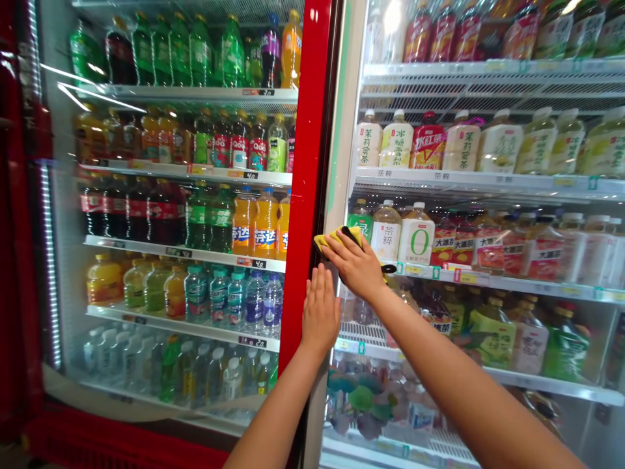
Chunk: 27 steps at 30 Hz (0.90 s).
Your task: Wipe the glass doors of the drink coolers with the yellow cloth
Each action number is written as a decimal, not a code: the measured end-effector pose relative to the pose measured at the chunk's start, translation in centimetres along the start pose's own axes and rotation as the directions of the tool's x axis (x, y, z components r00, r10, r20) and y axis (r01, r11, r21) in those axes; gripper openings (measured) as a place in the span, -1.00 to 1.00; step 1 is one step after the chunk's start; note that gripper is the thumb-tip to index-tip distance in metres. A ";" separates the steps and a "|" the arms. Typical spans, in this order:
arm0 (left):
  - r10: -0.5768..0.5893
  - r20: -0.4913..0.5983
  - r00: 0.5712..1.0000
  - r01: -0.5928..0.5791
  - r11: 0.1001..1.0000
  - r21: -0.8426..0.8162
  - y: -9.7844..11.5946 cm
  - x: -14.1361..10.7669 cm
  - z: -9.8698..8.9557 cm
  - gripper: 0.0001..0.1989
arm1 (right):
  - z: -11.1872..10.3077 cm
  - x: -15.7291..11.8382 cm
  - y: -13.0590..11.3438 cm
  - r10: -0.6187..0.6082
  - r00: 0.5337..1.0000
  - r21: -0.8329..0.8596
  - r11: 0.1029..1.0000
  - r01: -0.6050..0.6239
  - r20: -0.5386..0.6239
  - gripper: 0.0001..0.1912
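Note:
My right hand [355, 260] presses a yellow cloth [324, 241] with a black edge against the pale frame [342, 137] of the right-hand drinks fridge. Its fingers lie over the cloth, pointing up and left, and a black corner sticks out beside the wrist. Lower and slightly to the left, my left hand [321, 316] lies flat with fingers stretched upward. It rests over the dark gap where the red door frame [312, 124] meets the pale one, and holds nothing. The part of the cloth beneath my right palm is hidden.
Behind the left glass, shelves [190, 253] carry rows of soda, juice and water bottles. The right fridge has white shelves [488, 179] of tea and juice bottles. A red base panel [122, 443] runs along the lower left. Lights reflect in the glass.

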<state>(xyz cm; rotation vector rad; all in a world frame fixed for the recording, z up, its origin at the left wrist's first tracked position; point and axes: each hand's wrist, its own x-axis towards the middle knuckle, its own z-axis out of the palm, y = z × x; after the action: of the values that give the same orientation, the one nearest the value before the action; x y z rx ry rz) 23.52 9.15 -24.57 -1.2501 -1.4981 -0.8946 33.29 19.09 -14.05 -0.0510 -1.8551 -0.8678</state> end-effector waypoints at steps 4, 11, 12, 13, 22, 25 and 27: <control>0.010 -0.021 1.000 -0.010 1.000 -0.006 0.2 2.5 0.4 -0.28 | -0.7 1.3 1.8 0.097 0.995 -0.010 0.995 -0.097 -0.023 -0.49; -0.001 -0.012 1.000 0.000 0.999 -0.047 0.2 0.9 1.6 -0.29 | -0.6 -4.5 -1.1 0.207 0.977 -0.027 0.978 -0.209 -0.059 -0.44; 0.011 -0.010 1.000 -0.012 0.999 -0.047 0.2 0.5 1.7 -0.29 | -0.4 -4.5 -1.5 0.188 0.981 -0.026 0.982 -0.189 -0.044 -0.45; 0.023 -0.009 1.000 -0.023 0.999 -0.043 0.2 0.3 1.8 -0.29 | -0.2 -4.0 -1.7 0.169 0.985 -0.026 0.985 -0.169 -0.027 -0.46; 0.025 -0.058 0.998 -0.023 0.999 0.028 1.5 4.6 1.5 -0.26 | -1.5 3.9 6.4 0.216 0.975 -0.066 0.974 -0.219 -0.042 -0.43; 0.052 -0.067 0.996 -0.052 0.999 0.001 2.5 5.7 1.9 -0.26 | -3.0 0.8 8.1 0.286 0.953 -0.098 0.950 -0.295 -0.099 -0.39; 0.065 -0.072 0.995 -0.066 0.998 -0.006 3.2 5.6 2.3 -0.26 | -3.5 -2.6 7.3 0.315 0.942 -0.125 0.936 -0.328 -0.111 -0.37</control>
<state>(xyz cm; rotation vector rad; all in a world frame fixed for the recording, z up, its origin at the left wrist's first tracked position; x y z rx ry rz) 26.03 13.55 -19.91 -1.2535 -1.3901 -0.8942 40.20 23.34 -11.60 -0.3895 -1.6393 -0.7559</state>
